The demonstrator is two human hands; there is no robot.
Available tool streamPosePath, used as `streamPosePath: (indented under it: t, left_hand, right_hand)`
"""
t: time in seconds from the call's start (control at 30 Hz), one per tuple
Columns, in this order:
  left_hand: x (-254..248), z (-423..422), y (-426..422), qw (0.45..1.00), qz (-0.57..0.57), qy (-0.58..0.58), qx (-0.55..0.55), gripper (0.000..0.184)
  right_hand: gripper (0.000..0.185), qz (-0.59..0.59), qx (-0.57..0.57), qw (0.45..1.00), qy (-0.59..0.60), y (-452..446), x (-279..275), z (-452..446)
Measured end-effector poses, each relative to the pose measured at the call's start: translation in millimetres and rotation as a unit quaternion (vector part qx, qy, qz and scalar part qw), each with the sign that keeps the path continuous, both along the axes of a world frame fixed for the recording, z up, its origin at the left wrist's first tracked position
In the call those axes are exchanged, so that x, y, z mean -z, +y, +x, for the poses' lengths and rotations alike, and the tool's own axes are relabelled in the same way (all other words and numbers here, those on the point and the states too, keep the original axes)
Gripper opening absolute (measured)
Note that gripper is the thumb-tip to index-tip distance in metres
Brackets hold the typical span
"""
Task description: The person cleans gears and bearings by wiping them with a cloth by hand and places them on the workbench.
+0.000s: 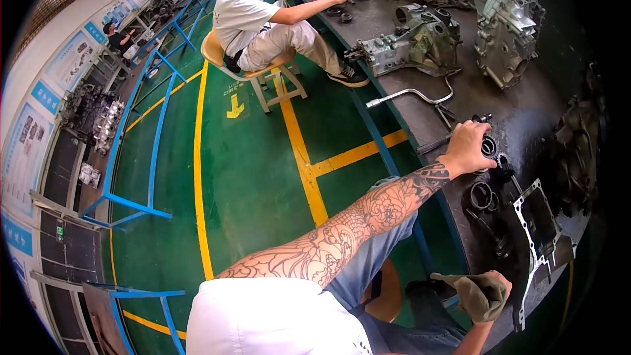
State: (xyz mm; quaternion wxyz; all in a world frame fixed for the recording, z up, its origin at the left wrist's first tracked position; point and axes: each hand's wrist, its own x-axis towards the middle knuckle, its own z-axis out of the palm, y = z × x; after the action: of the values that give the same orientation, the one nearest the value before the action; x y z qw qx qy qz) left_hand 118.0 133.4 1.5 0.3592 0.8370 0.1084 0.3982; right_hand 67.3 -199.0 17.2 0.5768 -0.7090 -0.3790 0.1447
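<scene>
My left hand, at the end of a tattooed arm, reaches over the dark workbench. Its fingers and thumb curl around a dark metal ring, partly hidden by the hand. Close beside it lies a small gear shaft. Nearer to me are thin metal rings and a dark shaft. At the bench's near edge my right hand grips a crumpled grey-brown cloth, which covers most of its fingers.
A thin metal gasket lies on the bench's right side. Farther along are a bent speed wrench and gearbox housings. A seated person works at the bench's far end. Blue rails stand at left on the green floor.
</scene>
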Motion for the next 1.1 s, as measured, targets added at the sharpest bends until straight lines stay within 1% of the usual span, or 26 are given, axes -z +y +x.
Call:
streamPosePath:
  t: [0.07, 0.13, 0.17, 0.23, 0.27, 0.33, 0.37, 0.4, 0.43, 0.47, 0.5, 0.57, 0.6, 0.63, 0.67, 0.73, 0.77, 0.83, 0.87, 0.9, 0.93, 0.97, 1.0, 1.03, 1.07, 1.1]
  left_hand:
    - [0, 1, 0, 1.000, -0.004, -0.023, -0.007, 0.069]
    - [-5, -1, -1, 0.999, -0.010, -0.041, -0.014, 0.070]
    - [-7, -1, -2, 0.997, -0.059, -0.059, 0.001, 0.071]
    - [-14, -1, -7, 0.983, -0.154, -0.094, 0.032, 0.073]
    - [-19, -3, -9, 0.967, -0.220, -0.097, 0.087, 0.071]
    - [-14, 4, -12, 0.882, -0.386, -0.145, 0.229, 0.064]
    - [-12, 11, -19, 0.816, -0.465, -0.164, 0.301, 0.060]
    - [-22, 4, -22, 0.730, -0.546, -0.154, 0.381, 0.049]
    - [-24, 0, -27, 0.734, -0.534, -0.165, 0.386, 0.042]
    - [-21, 3, -30, 0.741, -0.502, -0.157, 0.417, 0.043]
    - [-20, 3, -38, 0.702, -0.555, -0.156, 0.418, 0.048]
    - [-36, -4, -52, 0.624, -0.606, -0.167, 0.464, 0.043]
    - [-32, -2, -55, 0.633, -0.608, -0.147, 0.456, 0.057]
    - [-28, 0, -57, 0.647, -0.605, -0.127, 0.446, 0.072]
    - [-25, 1, -57, 0.632, -0.602, -0.105, 0.476, 0.078]
    - [-24, 1, -59, 0.617, -0.597, -0.074, 0.507, 0.087]
    - [-27, -2, -63, 0.640, -0.587, -0.067, 0.491, 0.088]
    - [-46, -12, -74, 0.685, -0.563, -0.053, 0.459, 0.088]
    - [-42, -10, -76, 0.705, -0.535, -0.050, 0.463, 0.090]
    - [-42, -10, -74, 0.700, -0.519, -0.044, 0.490, 0.088]
    - [-42, -11, -76, 0.715, -0.496, -0.045, 0.490, 0.088]
    - [-44, -12, -79, 0.730, -0.472, -0.047, 0.491, 0.089]
    - [-48, -13, -83, 0.707, -0.483, -0.080, 0.511, 0.064]
    - [-47, -16, -88, 0.714, -0.477, -0.076, 0.507, 0.065]
    - [-47, -18, -91, 0.725, -0.464, -0.053, 0.506, 0.080]
    - [-48, -21, -93, 0.736, -0.450, -0.031, 0.505, 0.096]
  right_hand:
    - [0.008, 0.008, 0.016, 1.000, -0.003, 4, -4, -3]
    - [0.012, -0.004, -0.013, 1.000, -0.001, 3, -8, -1]
    - [0.014, -0.010, -0.027, 1.000, 0.001, 2, -10, 0]
    - [0.018, 0.043, -0.050, 0.998, 0.009, 6, -21, -1]
    - [0.020, 0.070, -0.061, 0.996, 0.014, 9, -24, -1]
    - [0.030, 0.076, -0.021, 0.995, 0.057, 1, -12, 4]
    - [0.035, 0.077, 0.006, 0.994, 0.079, -10, 0, 10]
    - [0.039, 0.111, -0.020, 0.989, 0.094, -9, 7, 12]
    - [0.044, 0.144, -0.048, 0.982, 0.110, -5, 11, 14]
    - [0.040, 0.147, -0.052, 0.979, 0.131, -5, 13, 18]
    - [0.038, 0.133, -0.011, 0.965, 0.227, -4, 16, 17]
    - [0.035, 0.034, 0.009, 0.981, 0.192, -14, 25, 33]
    - [0.036, 0.041, 0.020, 0.975, 0.219, -19, 38, 44]
    - [0.038, 0.051, 0.026, 0.968, 0.246, -15, 35, 46]
    - [0.043, 0.203, -0.067, 0.907, 0.363, -15, 26, 33]
    - [0.054, 0.316, -0.093, 0.817, 0.473, -6, 15, 28]
    - [0.060, 0.368, -0.104, 0.763, 0.522, -2, 9, 25]
    - [0.059, 0.374, -0.107, 0.781, 0.488, 6, 0, 23]
    - [0.059, 0.388, -0.118, 0.769, 0.494, 6, 3, 24]
    - [0.059, 0.401, -0.128, 0.757, 0.499, 4, 10, 24]
    - [0.059, 0.416, -0.139, 0.745, 0.502, 3, 14, 24]
    - [0.059, 0.404, -0.108, 0.773, 0.477, 1, 16, 23]
    - [0.060, 0.391, -0.077, 0.798, 0.453, 0, 17, 20]
    - [0.060, 0.376, -0.045, 0.820, 0.428, -1, 17, 16]
    - [0.063, 0.349, -0.017, 0.854, 0.385, -1, 17, 15]
    - [0.064, 0.355, -0.023, 0.846, 0.397, -2, 17, 16]
